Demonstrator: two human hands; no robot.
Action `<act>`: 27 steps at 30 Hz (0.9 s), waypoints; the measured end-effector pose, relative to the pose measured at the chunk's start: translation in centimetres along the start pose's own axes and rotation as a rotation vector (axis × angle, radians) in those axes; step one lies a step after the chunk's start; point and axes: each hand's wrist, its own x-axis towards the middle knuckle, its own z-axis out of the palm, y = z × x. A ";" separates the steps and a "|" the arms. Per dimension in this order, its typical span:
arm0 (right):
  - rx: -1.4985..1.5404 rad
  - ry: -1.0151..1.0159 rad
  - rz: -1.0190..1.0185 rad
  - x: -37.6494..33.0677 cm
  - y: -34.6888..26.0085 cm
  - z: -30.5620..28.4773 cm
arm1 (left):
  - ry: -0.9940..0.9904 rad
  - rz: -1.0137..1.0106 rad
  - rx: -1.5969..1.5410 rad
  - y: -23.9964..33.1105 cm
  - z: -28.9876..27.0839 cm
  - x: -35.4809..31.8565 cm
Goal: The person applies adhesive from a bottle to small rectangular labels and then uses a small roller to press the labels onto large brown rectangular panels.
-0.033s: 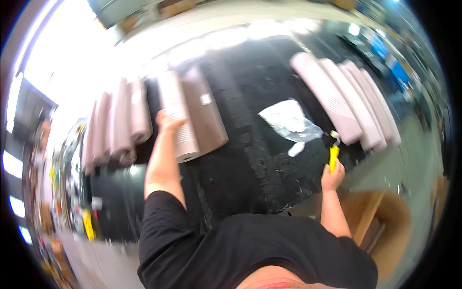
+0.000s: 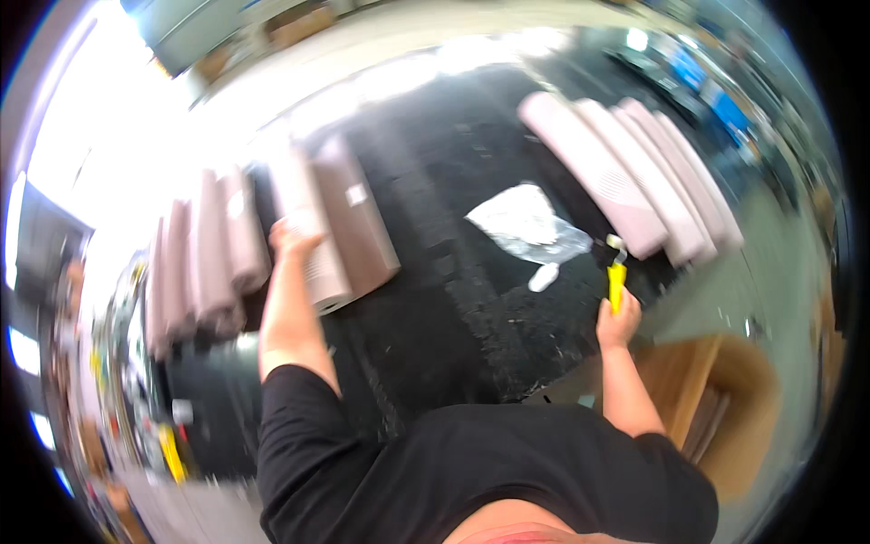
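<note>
Fingers of the right hand wrap the yellow handle of a roller. The left hand touches a pink roll on the black table; whether it grips, I cannot tell. A bag lies between roll and roller; more rolls lie at either side.

Table, black, centre; floor, grey, three o'clock; glaring light, ten o'clock; bright panels, eight o'clock
</note>
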 end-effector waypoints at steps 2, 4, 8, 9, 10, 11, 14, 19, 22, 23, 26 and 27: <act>-0.032 0.046 0.006 0.2 -0.4 -0.1 | -0.093 -0.027 0.479 -0.3 0.6 3.9; -0.009 0.047 0.033 0.3 -0.9 0.0 | -0.021 -0.124 0.294 -4.0 -0.5 7.1; 0.108 0.119 0.094 1.0 -3.1 0.5 | 0.204 0.063 0.594 -5.6 -3.9 10.2; 0.010 0.117 0.121 -0.5 -0.8 -1.4 | 0.065 0.025 0.511 -0.8 2.5 6.1; 0.015 0.143 0.162 -1.8 1.0 -2.8 | -0.023 -0.022 0.454 6.2 4.2 -0.2; 0.109 0.177 0.163 -1.6 0.6 -2.5 | 0.016 0.011 0.483 7.1 2.5 -1.6; 0.399 0.270 0.309 0.6 -0.3 -2.0 | 0.048 0.303 0.411 4.6 0.9 -0.9; 0.476 0.294 0.569 10.2 3.6 -1.3 | -0.062 0.603 -0.219 10.9 4.2 -4.7; 0.874 0.160 0.973 13.7 10.0 2.2 | -0.509 0.459 -0.708 25.4 10.6 -16.9; 0.958 0.120 1.050 14.4 8.8 2.6 | -0.649 0.420 -0.848 28.7 12.3 -20.2; 0.860 0.026 1.204 15.4 9.4 3.8 | -1.045 0.258 -0.878 37.9 19.4 -27.3; 0.947 -0.016 1.157 15.5 8.6 3.8 | -1.130 0.206 -0.788 39.9 21.9 -27.4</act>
